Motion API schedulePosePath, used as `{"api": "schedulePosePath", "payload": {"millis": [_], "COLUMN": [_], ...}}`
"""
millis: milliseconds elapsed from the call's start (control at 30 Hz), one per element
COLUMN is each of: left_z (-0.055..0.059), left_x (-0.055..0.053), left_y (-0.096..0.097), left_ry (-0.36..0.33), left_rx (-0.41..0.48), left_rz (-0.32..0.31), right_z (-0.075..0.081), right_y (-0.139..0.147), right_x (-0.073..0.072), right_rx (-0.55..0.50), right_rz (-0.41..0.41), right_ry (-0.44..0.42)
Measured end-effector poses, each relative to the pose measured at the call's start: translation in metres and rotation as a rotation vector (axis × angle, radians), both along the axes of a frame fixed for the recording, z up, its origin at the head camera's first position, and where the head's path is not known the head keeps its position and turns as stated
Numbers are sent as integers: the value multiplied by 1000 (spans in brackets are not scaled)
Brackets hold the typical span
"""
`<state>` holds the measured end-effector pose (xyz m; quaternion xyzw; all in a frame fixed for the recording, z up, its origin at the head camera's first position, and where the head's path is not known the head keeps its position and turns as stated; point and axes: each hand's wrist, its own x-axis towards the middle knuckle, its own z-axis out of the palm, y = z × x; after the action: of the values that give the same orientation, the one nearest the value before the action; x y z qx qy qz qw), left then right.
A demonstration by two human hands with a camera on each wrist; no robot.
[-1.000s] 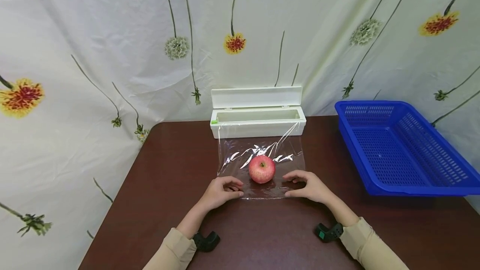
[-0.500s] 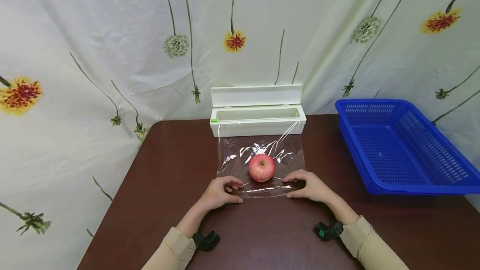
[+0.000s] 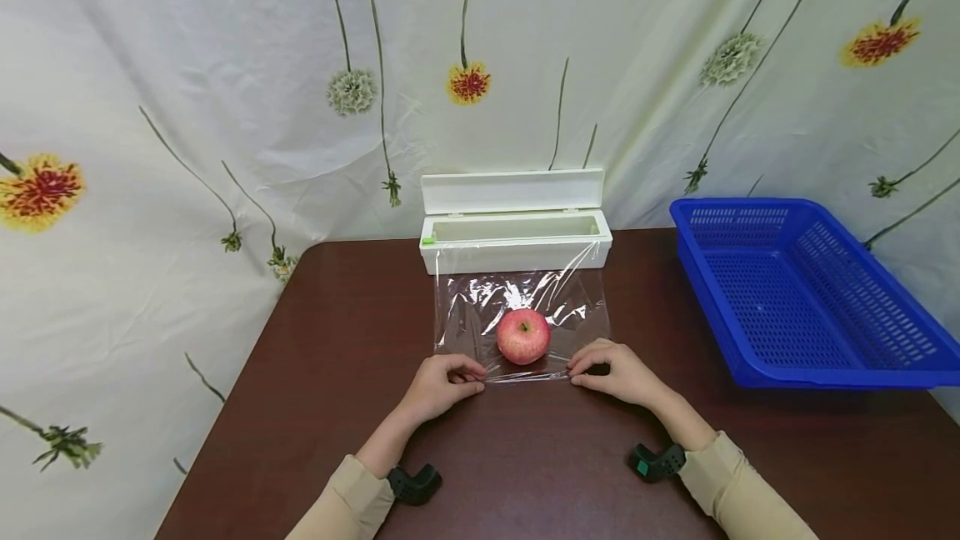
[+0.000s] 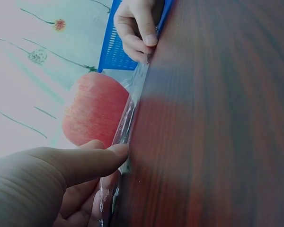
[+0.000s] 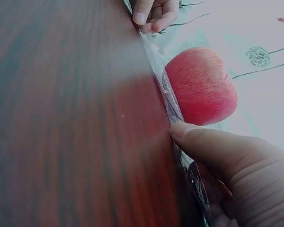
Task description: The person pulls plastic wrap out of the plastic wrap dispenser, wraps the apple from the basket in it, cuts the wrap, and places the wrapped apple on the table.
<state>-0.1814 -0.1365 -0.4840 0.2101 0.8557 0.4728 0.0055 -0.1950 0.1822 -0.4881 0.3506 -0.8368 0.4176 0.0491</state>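
Note:
A red apple rests on a sheet of clear plastic wrap drawn out from a white wrap dispenser box with its lid raised. My left hand pinches the near edge of the wrap at its left corner. At the opposite corner, my right hand pinches the same edge. In the left wrist view, the thumb lies on the film edge with fingers under it. Likewise, the right wrist view shows the thumb pressed to the film, close beside the apple.
To the right on the dark brown table sits a blue plastic basket. A white curtain with printed flowers hangs behind the table. Black wrist devices are on both forearms.
The near edge of the wrap has been lifted and drawn back toward the apple. Thumbs and fingers have closed together on it. The apple and box stay put.

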Motion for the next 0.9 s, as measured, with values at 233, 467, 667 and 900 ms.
{"api": "schedulePosePath", "payload": {"millis": [233,467,667,900], "left_z": [1,8,12,14], "left_x": [-1,-1,-3,-6], "left_y": [3,3,8,18], "left_ry": [19,65,114,137], "left_rx": [17,95,145,183], "left_rz": [14,29,75,166], "right_z": [26,31,35,17], "right_y": [-7,-10,-16,-21], "right_x": [15,16,16,2], "right_rx": [-58,-122,-155,-162], "right_rz": [21,-61,-137,-241], "right_ry": [91,126,105,59]}}
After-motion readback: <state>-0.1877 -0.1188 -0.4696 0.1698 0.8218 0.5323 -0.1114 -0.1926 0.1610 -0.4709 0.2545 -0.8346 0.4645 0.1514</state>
